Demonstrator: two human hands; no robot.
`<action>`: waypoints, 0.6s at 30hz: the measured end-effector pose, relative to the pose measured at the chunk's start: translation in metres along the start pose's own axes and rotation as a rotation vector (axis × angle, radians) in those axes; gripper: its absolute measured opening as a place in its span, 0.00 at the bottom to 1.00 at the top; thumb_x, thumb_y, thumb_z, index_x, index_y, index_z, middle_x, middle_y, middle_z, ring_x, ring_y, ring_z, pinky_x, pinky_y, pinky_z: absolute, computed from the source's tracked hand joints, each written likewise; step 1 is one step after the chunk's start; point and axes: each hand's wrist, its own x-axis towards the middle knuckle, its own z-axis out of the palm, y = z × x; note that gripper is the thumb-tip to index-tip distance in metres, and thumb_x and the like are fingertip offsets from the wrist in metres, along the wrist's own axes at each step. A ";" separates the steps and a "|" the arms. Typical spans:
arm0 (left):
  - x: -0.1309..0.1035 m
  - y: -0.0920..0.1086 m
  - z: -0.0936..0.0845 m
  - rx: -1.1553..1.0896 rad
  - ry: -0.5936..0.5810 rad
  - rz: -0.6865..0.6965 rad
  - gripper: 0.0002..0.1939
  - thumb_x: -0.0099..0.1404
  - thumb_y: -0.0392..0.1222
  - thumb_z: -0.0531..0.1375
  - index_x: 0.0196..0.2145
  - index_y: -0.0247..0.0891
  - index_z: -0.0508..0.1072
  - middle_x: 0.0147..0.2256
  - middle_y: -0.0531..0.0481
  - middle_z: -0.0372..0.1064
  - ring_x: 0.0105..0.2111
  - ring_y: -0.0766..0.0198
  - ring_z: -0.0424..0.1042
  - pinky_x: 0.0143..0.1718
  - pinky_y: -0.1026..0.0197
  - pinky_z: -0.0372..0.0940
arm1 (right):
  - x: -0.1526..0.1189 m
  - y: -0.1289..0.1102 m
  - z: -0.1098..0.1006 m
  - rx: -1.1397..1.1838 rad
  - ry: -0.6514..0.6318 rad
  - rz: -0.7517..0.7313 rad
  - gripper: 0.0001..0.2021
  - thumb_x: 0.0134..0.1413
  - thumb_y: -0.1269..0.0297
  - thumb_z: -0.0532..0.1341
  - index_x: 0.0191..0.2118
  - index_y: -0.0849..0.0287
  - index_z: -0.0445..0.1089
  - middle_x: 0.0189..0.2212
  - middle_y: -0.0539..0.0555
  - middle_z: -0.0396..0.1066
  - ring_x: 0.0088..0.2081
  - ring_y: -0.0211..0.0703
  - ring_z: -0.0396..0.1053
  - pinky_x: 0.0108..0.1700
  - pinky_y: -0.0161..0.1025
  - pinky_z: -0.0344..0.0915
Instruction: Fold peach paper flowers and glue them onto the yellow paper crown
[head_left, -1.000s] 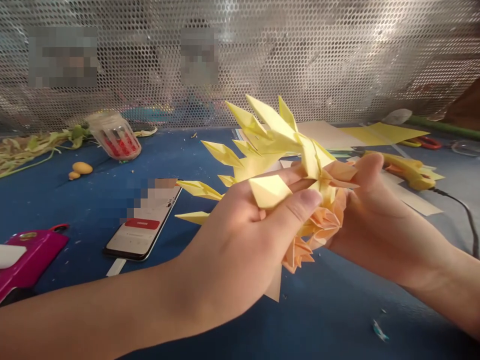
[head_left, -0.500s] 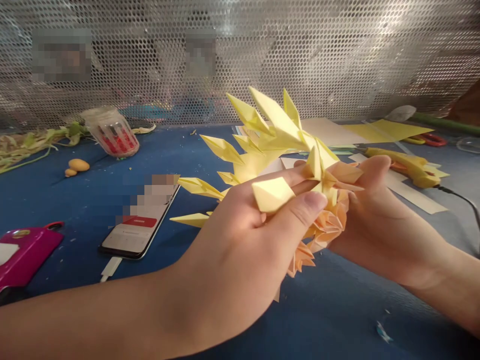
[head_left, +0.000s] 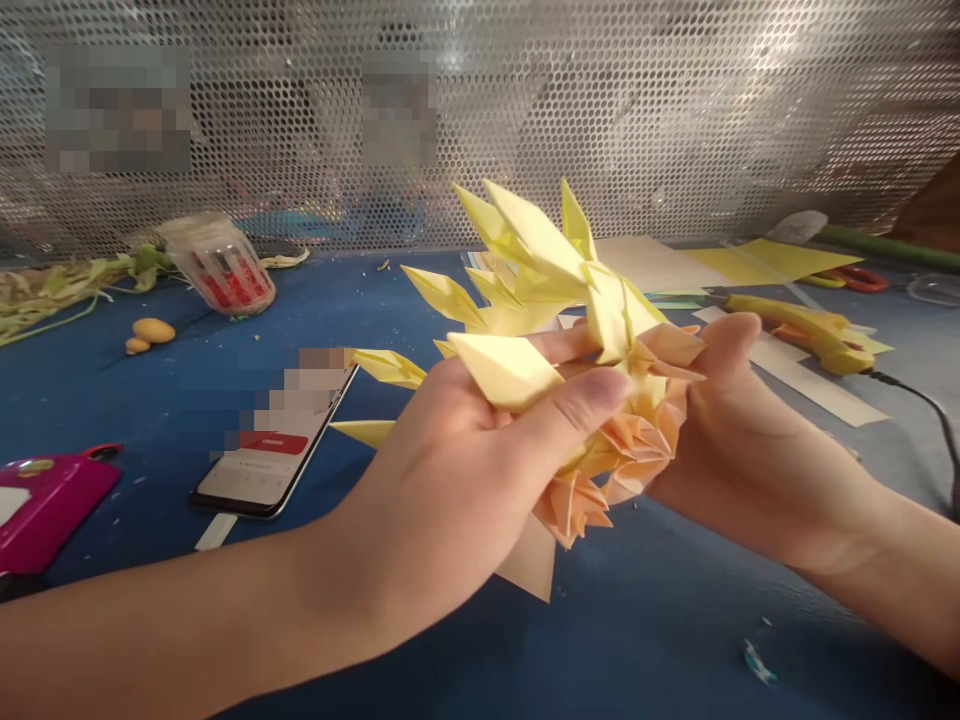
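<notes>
A folded-paper ornament (head_left: 540,235) is held up over the blue table, with long pointed yellow pieces fanning left and upward. Along its lower right run folded orange clusters (head_left: 637,450). My left hand (head_left: 450,490) is closed on the yellow part, thumb on the near side; one wide yellow point (head_left: 506,370) sticks out above that thumb. On the right, my right hand (head_left: 757,450) grips the orange end, its thumb up beside an orange fold. Most fingertips of both hands are hidden behind the paper.
A phone (head_left: 277,450) with a cable lies left, near a magenta object (head_left: 56,510). Behind stand a jar with red bits (head_left: 221,265) and small orange-yellow fruits (head_left: 154,330). A yellow glue gun (head_left: 802,330), paper sheets (head_left: 765,262) and red-handled scissors (head_left: 862,279) lie right. Perforated metal (head_left: 480,120) closes the back.
The ornament and both hands have shifted slightly left. The near yellow point has turned up and left, the orange clusters show more, and more of a beige paper corner appears below my left hand.
</notes>
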 end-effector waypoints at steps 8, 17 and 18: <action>-0.001 0.001 0.002 -0.096 -0.032 -0.042 0.15 0.78 0.36 0.61 0.51 0.54 0.86 0.47 0.61 0.84 0.54 0.64 0.81 0.55 0.69 0.73 | 0.002 0.000 -0.002 0.008 0.022 0.017 0.30 0.49 0.31 0.73 0.53 0.42 0.81 0.60 0.52 0.79 0.63 0.65 0.75 0.56 0.57 0.79; -0.007 -0.004 -0.005 0.055 0.100 -0.098 0.10 0.75 0.38 0.63 0.44 0.43 0.86 0.48 0.53 0.83 0.45 0.60 0.80 0.49 0.63 0.76 | 0.002 -0.001 -0.003 -0.008 0.005 0.024 0.27 0.52 0.30 0.70 0.52 0.38 0.81 0.60 0.50 0.80 0.62 0.60 0.76 0.59 0.57 0.78; -0.007 -0.004 -0.005 0.047 0.090 -0.124 0.09 0.74 0.39 0.63 0.46 0.44 0.85 0.50 0.53 0.82 0.45 0.59 0.80 0.47 0.62 0.76 | 0.002 0.000 -0.003 -0.007 0.005 0.023 0.26 0.53 0.30 0.70 0.52 0.38 0.82 0.60 0.50 0.80 0.62 0.60 0.77 0.59 0.57 0.78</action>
